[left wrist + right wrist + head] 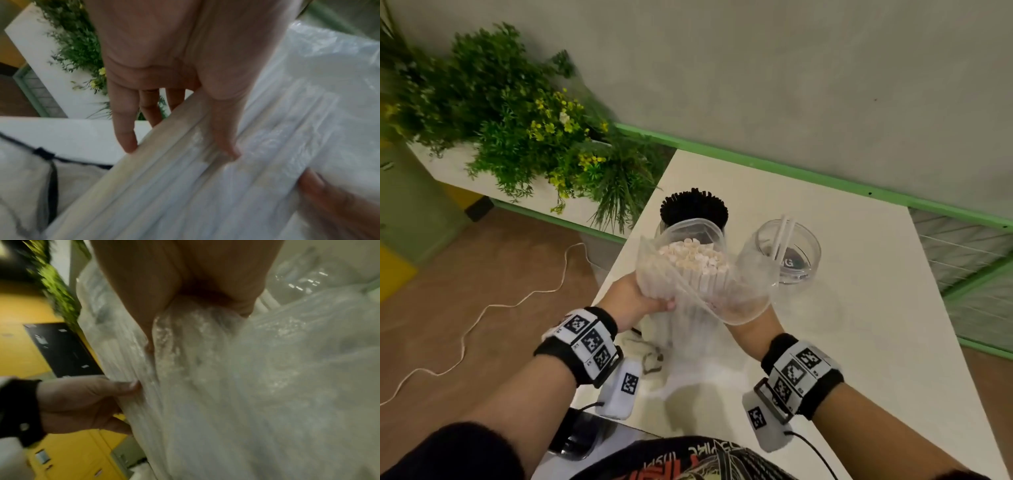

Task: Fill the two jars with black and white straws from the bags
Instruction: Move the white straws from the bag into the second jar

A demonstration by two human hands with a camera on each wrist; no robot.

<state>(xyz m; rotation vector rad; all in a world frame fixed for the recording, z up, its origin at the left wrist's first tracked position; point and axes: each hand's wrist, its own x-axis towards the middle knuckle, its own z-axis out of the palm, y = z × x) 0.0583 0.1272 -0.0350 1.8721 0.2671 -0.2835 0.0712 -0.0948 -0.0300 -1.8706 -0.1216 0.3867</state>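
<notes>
Bag [688,274] of white straws [693,255] held above surface [859,308], left hand [635,298] grip and right hand [185,288] grip both closed round it.

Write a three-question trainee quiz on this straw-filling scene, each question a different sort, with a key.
1. True or false: the jar of black straws is already packed full.
2. Multiple choice: the clear jar on the right holds (A) nothing, (B) a couple of white straws, (C) black straws.
3. Fill in: the left hand and the right hand both grip the plastic bag of ____ straws.

Key: 1 true; 2 B; 3 white.
</notes>
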